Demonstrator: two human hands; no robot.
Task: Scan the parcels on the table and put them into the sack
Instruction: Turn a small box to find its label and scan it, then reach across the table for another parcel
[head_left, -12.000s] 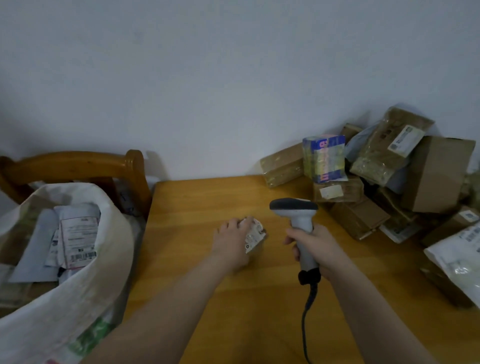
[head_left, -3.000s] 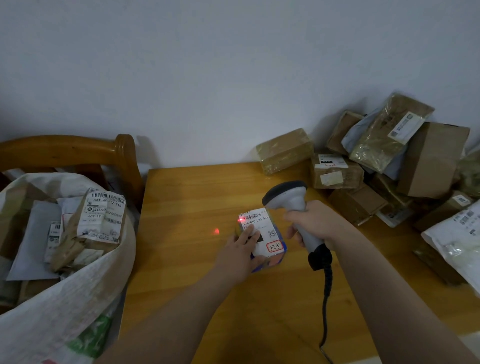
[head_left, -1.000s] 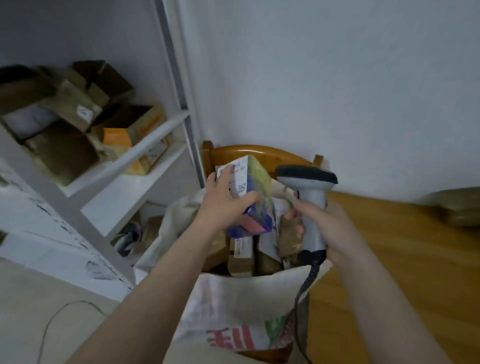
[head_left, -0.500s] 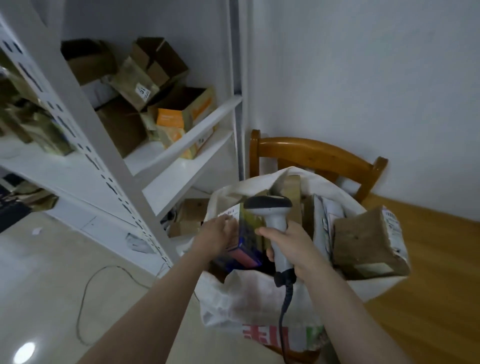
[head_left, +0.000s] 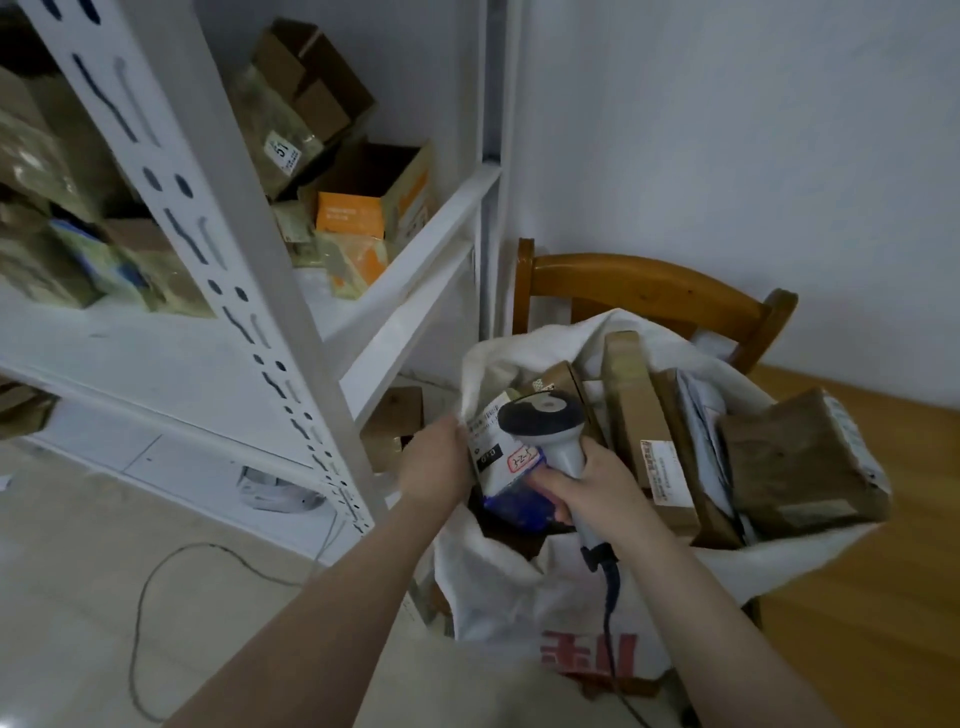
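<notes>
Left grip (head_left: 434, 462) holds the blue labelled parcel (head_left: 493, 460) in the mouth of the sack (head_left: 519, 587), right grip (head_left: 597, 486) clasps the barcode scanner (head_left: 550, 423) beside it; stowing is in hand, and the next move, by judgement, calls for releasing the parcel among those already inside.

Both my bare forearms come up from the bottom and angle in, so my hands end up almost side by side. My left hand (head_left: 436, 462) is knuckles up, fingers curled round the left edge of a small box (head_left: 493, 460). My right hand (head_left: 597, 491) is wrapped tight round the scanner (head_left: 550, 431) handle, wrist bent a bit, fingertips resting against the box.
</notes>
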